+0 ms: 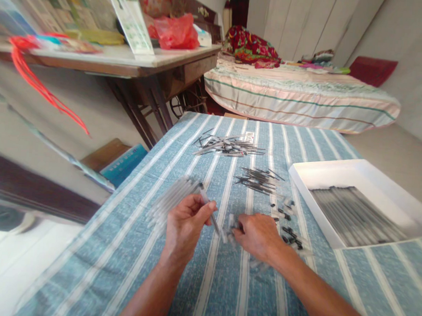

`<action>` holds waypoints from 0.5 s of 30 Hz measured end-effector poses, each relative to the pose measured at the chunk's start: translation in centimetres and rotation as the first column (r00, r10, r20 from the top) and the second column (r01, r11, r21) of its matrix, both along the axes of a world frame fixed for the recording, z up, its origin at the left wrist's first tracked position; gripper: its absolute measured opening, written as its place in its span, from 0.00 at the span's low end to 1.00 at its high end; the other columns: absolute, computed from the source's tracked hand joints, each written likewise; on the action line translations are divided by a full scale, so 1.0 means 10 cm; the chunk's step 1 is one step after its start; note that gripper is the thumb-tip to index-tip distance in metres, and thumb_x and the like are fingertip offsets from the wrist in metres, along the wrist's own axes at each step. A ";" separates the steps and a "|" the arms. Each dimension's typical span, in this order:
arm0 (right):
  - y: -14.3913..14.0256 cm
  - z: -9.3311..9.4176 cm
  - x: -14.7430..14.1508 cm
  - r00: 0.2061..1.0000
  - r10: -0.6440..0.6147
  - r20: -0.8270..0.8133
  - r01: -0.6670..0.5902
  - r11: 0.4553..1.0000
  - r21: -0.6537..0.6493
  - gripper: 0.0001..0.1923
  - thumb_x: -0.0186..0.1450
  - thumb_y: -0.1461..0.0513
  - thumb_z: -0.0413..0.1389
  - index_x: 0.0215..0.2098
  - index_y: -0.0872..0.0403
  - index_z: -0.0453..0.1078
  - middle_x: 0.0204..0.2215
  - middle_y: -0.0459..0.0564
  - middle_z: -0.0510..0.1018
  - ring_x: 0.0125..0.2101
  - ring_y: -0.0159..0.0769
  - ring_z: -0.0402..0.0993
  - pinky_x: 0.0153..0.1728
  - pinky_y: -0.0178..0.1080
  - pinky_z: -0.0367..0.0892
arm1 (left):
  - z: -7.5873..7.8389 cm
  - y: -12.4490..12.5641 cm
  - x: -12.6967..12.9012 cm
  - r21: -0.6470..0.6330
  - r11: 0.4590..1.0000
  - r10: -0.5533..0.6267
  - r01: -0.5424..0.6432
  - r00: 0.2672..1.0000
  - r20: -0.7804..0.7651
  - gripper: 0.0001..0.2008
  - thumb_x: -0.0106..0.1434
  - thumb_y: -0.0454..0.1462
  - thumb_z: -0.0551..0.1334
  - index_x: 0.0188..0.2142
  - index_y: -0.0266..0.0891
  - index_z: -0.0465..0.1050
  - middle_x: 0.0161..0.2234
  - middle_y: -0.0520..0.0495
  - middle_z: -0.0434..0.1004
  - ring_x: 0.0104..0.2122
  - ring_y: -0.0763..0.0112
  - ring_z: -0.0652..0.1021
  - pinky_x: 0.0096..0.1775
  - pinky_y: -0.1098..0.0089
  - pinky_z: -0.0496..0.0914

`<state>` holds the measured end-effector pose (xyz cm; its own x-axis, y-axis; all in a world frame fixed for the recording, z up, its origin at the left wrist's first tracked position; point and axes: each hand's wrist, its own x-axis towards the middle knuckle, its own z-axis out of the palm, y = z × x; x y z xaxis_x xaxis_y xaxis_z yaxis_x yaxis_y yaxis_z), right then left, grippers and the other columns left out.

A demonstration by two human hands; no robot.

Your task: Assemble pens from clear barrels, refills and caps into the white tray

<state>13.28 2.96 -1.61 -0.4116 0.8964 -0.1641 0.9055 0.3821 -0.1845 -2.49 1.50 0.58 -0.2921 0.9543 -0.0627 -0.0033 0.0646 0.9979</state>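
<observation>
My left hand [185,222] is shut on a clear pen barrel [209,207] that slants down to the right. Just left of it lies a heap of clear pen barrels [170,198]. My right hand [258,236] rests palm down on the striped cloth, its fingers pinching a small clear pen cap [230,225]; more caps [287,226] are scattered to its right. Farther back lie a bunch of thin dark refills [258,179] and a larger pile of pen parts [224,145].
A white tray [343,173] with several finished pens stands at the right on the blue striped table [224,284]. A wooden desk [131,63] with papers and a red bag is at the back left, a bed [298,94] behind.
</observation>
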 end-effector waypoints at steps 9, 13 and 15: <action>0.00 -0.07 0.06 0.978 0.013 -0.210 0.006 0.996 0.094 0.07 0.59 0.62 0.49 0.31 0.53 0.69 0.23 0.48 0.78 0.25 0.36 0.74 0.25 0.34 0.52 | 0.02 0.01 -0.03 0.090 0.993 0.051 -0.076 0.966 0.252 0.10 0.50 0.37 0.66 0.30 0.35 0.69 0.24 0.50 0.77 0.18 0.78 0.72 0.19 0.77 0.60; -0.03 -0.13 0.05 0.944 0.055 -0.326 -0.010 0.991 0.136 0.06 0.59 0.62 0.49 0.28 0.53 0.67 0.20 0.45 0.75 0.22 0.32 0.70 0.24 0.32 0.52 | 0.00 0.01 -0.03 0.102 0.993 0.031 -0.060 0.965 0.259 0.10 0.50 0.37 0.66 0.31 0.35 0.69 0.24 0.50 0.77 0.18 0.78 0.72 0.19 0.77 0.60; -0.04 -0.14 0.05 0.924 0.050 -0.378 -0.001 0.992 0.129 0.06 0.58 0.63 0.49 0.27 0.53 0.67 0.19 0.44 0.72 0.20 0.30 0.67 0.24 0.31 0.52 | -0.01 0.01 -0.03 0.097 0.994 0.033 -0.058 0.970 0.243 0.10 0.51 0.36 0.66 0.30 0.35 0.69 0.23 0.50 0.76 0.18 0.78 0.71 0.19 0.77 0.61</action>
<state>13.77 2.54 -2.97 -0.4443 0.8877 0.1210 0.7660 0.4464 -0.4625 -2.76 1.64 0.47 -0.3236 0.9454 -0.0385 -0.2442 -0.0441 0.9687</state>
